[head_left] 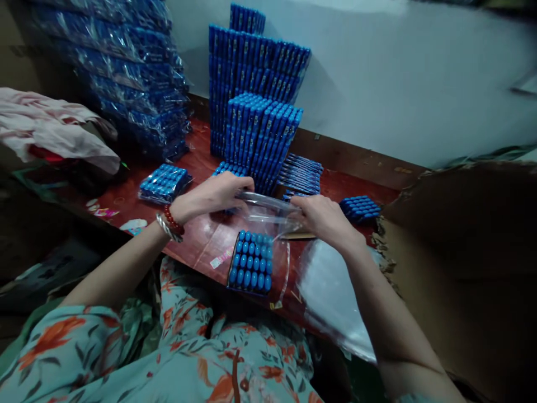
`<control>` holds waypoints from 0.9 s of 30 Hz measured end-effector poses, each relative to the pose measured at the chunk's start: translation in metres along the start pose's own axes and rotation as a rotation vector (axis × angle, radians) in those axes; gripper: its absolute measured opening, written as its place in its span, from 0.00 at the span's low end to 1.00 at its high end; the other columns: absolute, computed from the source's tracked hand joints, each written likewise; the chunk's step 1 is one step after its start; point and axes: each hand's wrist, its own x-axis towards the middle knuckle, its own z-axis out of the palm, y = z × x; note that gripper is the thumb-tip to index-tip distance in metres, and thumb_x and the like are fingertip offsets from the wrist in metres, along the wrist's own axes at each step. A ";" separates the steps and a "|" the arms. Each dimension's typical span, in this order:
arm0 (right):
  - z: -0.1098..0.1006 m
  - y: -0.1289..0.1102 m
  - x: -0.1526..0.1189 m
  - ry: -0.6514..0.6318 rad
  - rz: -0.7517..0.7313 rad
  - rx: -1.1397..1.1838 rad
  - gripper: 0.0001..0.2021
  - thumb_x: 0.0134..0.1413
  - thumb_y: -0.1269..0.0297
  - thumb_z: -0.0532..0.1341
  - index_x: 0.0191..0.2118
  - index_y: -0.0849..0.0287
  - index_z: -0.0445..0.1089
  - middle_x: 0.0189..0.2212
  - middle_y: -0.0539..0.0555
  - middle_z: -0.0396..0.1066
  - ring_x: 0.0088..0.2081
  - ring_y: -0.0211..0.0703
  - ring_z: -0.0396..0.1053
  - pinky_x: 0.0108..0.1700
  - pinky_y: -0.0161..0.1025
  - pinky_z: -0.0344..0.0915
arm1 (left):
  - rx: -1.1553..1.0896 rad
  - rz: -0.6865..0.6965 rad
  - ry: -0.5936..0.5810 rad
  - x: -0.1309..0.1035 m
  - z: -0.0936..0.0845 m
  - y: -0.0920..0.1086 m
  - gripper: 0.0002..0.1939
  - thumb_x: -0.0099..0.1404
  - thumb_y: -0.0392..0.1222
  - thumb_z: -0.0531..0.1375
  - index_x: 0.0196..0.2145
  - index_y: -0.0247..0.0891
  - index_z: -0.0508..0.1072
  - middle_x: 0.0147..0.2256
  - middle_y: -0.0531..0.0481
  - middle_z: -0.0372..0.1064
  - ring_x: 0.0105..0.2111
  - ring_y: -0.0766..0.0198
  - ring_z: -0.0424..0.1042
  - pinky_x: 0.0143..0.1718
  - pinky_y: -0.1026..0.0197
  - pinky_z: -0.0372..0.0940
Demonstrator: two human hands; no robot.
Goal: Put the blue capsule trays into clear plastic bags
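At far left, a crumpled pale pink and white cloth (54, 123) lies beside a tall stack of blue bundles in shiny clear plastic (134, 84). Nearer on the glossy red-brown table (201, 240) sits one small block of blue sticks wrapped in clear film (163, 183). Next comes the person's left hand (222, 193), a red bead bracelet and a silver bangle at its wrist, its fingers closed on the left end of a clear, thin plastic bag (268, 210). Just below the bag, at the table's near edge, an upright block of slim blue pen-like sticks with rounded ends (250, 263) stands in rows; behind rise tall piles of similar sticks (260, 134). The right hand (316, 215) grips the bag's other end, so its rim stretches between both hands above the table. The bag looks light, limp and slippery, best pinched at the rim; the block is likely heavier, its sticks stiff and smooth, so it would want a firm squeeze on opposite sides, low down. Farther right lie flat, milky-clear plastic bags (331, 285), a small blue stick cluster (361, 207) and a ragged-edged brown cardboard box (440, 246).
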 end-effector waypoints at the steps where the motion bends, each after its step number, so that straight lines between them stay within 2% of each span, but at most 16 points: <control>1: -0.002 -0.002 0.004 0.044 0.016 -0.014 0.05 0.52 0.70 0.59 0.27 0.56 0.66 0.21 0.49 0.64 0.23 0.38 0.60 0.25 0.35 0.42 | 0.049 -0.043 0.045 -0.002 -0.007 -0.003 0.09 0.54 0.37 0.65 0.35 0.37 0.73 0.24 0.56 0.64 0.25 0.67 0.64 0.29 0.66 0.54; 3: -0.008 -0.007 0.013 0.210 0.029 0.043 0.05 0.53 0.70 0.57 0.28 0.56 0.66 0.23 0.50 0.65 0.25 0.39 0.61 0.26 0.34 0.46 | 0.142 -0.155 0.210 -0.007 -0.021 -0.006 0.07 0.57 0.35 0.62 0.36 0.36 0.73 0.26 0.55 0.65 0.28 0.66 0.66 0.34 0.64 0.57; 6: -0.012 -0.018 0.021 0.537 0.044 0.243 0.07 0.60 0.65 0.53 0.32 0.57 0.66 0.28 0.51 0.67 0.30 0.40 0.64 0.30 0.35 0.54 | 0.256 -0.258 0.587 -0.021 -0.036 -0.005 0.07 0.63 0.36 0.57 0.38 0.33 0.72 0.31 0.52 0.67 0.33 0.65 0.67 0.39 0.61 0.58; 8: 0.001 -0.025 0.021 0.653 0.085 0.371 0.09 0.61 0.61 0.52 0.34 0.58 0.66 0.30 0.52 0.68 0.31 0.41 0.66 0.33 0.35 0.57 | 0.269 -0.285 0.785 -0.034 -0.029 -0.005 0.09 0.65 0.41 0.55 0.38 0.33 0.72 0.33 0.49 0.68 0.34 0.65 0.66 0.39 0.62 0.58; 10: 0.032 -0.029 0.018 0.631 0.168 0.502 0.09 0.61 0.60 0.52 0.36 0.57 0.66 0.30 0.52 0.69 0.31 0.41 0.67 0.34 0.36 0.59 | 0.209 -0.354 0.841 -0.048 -0.001 -0.009 0.11 0.66 0.44 0.54 0.35 0.34 0.72 0.31 0.49 0.68 0.31 0.65 0.65 0.35 0.63 0.57; 11: 0.053 -0.029 0.014 0.583 0.222 0.572 0.08 0.60 0.61 0.52 0.37 0.57 0.66 0.29 0.51 0.70 0.30 0.42 0.68 0.34 0.36 0.59 | 0.157 -0.408 0.806 -0.053 0.021 -0.014 0.12 0.66 0.44 0.53 0.32 0.35 0.72 0.29 0.50 0.68 0.29 0.65 0.64 0.33 0.64 0.56; 15: 0.146 -0.026 -0.005 0.350 0.489 0.823 0.11 0.55 0.62 0.51 0.40 0.57 0.66 0.30 0.54 0.72 0.33 0.46 0.70 0.37 0.39 0.62 | -0.263 -0.604 0.486 -0.062 0.128 -0.044 0.12 0.64 0.43 0.52 0.29 0.36 0.70 0.26 0.50 0.68 0.26 0.64 0.64 0.29 0.63 0.55; 18: 0.194 -0.026 -0.021 0.264 0.567 0.885 0.14 0.51 0.62 0.50 0.40 0.58 0.67 0.35 0.56 0.74 0.36 0.48 0.70 0.41 0.43 0.63 | -0.393 -0.644 0.400 -0.056 0.190 -0.062 0.09 0.64 0.38 0.50 0.31 0.36 0.68 0.28 0.49 0.68 0.30 0.63 0.65 0.33 0.62 0.58; 20: 0.212 -0.029 -0.029 0.239 0.578 0.909 0.15 0.51 0.61 0.49 0.40 0.58 0.67 0.35 0.56 0.74 0.37 0.48 0.70 0.42 0.44 0.64 | -0.434 -0.625 0.366 -0.051 0.215 -0.066 0.08 0.63 0.36 0.49 0.31 0.37 0.67 0.30 0.49 0.69 0.31 0.63 0.65 0.35 0.61 0.59; 22: 0.222 -0.032 -0.037 0.225 0.585 0.937 0.15 0.52 0.60 0.49 0.40 0.57 0.68 0.36 0.57 0.75 0.38 0.48 0.71 0.43 0.45 0.65 | -0.484 -0.612 0.334 -0.048 0.229 -0.063 0.07 0.63 0.36 0.49 0.31 0.37 0.65 0.31 0.49 0.68 0.32 0.63 0.66 0.36 0.60 0.61; 27: 0.228 -0.042 -0.066 0.191 0.589 0.984 0.14 0.54 0.58 0.50 0.39 0.57 0.69 0.39 0.59 0.74 0.41 0.50 0.70 0.46 0.47 0.65 | -0.584 -0.654 0.311 -0.066 0.246 -0.041 0.07 0.64 0.40 0.48 0.32 0.38 0.63 0.31 0.49 0.67 0.33 0.62 0.66 0.37 0.58 0.63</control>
